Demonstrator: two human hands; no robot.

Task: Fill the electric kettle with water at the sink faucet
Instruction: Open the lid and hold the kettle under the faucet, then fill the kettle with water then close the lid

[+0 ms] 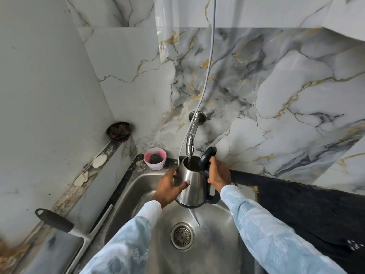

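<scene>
A steel electric kettle with a dark lid flipped open is held over the steel sink, tilted slightly. Its mouth sits directly under the chrome wall faucet, and a thin stream of water runs from the spout into it. My left hand cups the kettle's left side, thumb across the front. My right hand grips the dark handle at the top, beside the open lid.
A round drain strainer lies in the sink floor. A pink cup with a scrubber stands at the back left rim. A squeegee and soap pieces rest on the left ledge. A black counter lies right. A grey hose hangs down the marble wall.
</scene>
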